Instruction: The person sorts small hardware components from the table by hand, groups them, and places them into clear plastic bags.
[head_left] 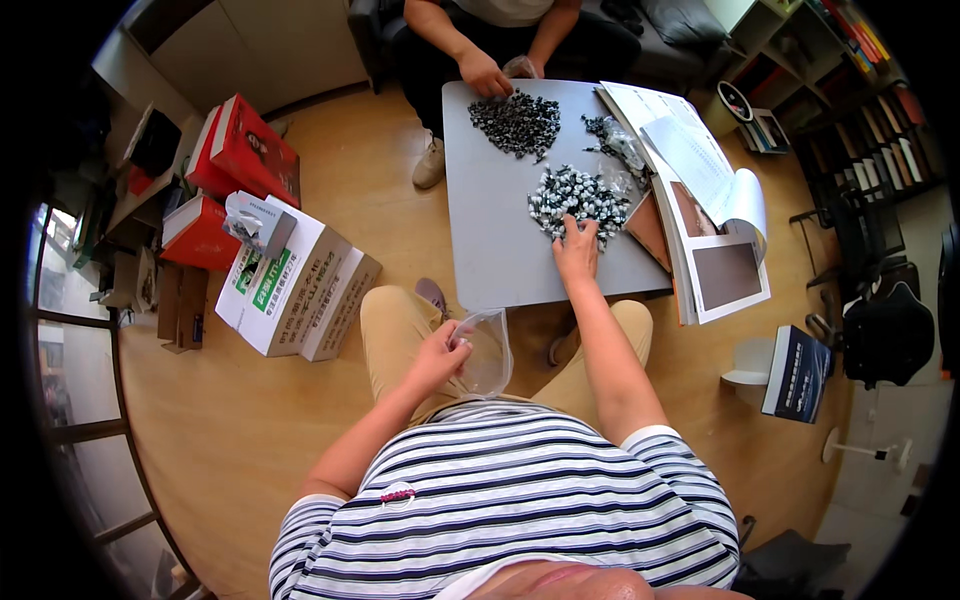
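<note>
A clear plastic bag [488,356] hangs over my lap, its rim pinched between the thumb and fingers of my left hand [440,357]. My right hand [575,255] reaches over the grey table [500,262] to the near edge of a pile of small black-and-white parts [575,190]. Its fingers bend down into the pile; whatever lies between the fingertips is too small to make out. Farther back on the table is a second pile, of small dark parts [515,122]. More dark parts lie beside a crumpled clear bag [625,150] at the right.
Across the table, another person's hands [487,75] hold a clear bag by the dark pile. Large boards and papers [690,160] lean along the table's right side. White cartons [290,285] and red boxes [255,150] stand on the floor at left. A dark blue box [797,374] stands at right.
</note>
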Demonstrator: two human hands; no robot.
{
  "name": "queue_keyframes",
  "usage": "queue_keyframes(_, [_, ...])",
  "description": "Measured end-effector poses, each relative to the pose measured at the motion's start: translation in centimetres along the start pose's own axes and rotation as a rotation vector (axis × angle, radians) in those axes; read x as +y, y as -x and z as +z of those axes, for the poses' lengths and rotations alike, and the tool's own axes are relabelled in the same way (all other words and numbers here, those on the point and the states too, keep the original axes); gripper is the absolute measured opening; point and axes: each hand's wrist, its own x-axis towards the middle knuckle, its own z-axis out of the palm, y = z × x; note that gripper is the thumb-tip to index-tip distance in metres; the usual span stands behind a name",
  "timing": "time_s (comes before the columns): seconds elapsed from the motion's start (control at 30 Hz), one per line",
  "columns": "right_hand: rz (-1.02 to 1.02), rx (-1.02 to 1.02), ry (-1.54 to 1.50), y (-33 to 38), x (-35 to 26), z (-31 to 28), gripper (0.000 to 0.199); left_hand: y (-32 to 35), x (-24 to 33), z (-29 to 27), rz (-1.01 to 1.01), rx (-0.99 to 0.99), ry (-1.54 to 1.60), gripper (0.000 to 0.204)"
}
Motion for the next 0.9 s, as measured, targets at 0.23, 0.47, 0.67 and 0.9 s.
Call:
queue_keyframes(0.23, [-0.075, 0.131, -0.064, -0.8, 0.6, 0.1, 0.034, -1.1, 0.3, 1.2, -0.014, 0.032, 0.055, 0.033])
queue_keyframes(0.47, [0.264, 0.150, -0.835, -1.8, 4.3, 0.4, 0.022, -2.0, 1.3, 2.6, -0.042, 0.057, 0.052, 0.036])
queue_keyframes(0.67, [0.698, 0.034, -2.342, -1.8, 6.4, -1.1, 0.017, -2.5, 1.8, 3.6, -0.053, 0.033, 0.003, 0.031])
queue_keyframes(0.9, [0.562, -0.142, -2.565, -1.0, 6.9, -2.6, 0.053, -3.9, 1.8, 4.0, -0.069, 0.039, 0.020, 0.032])
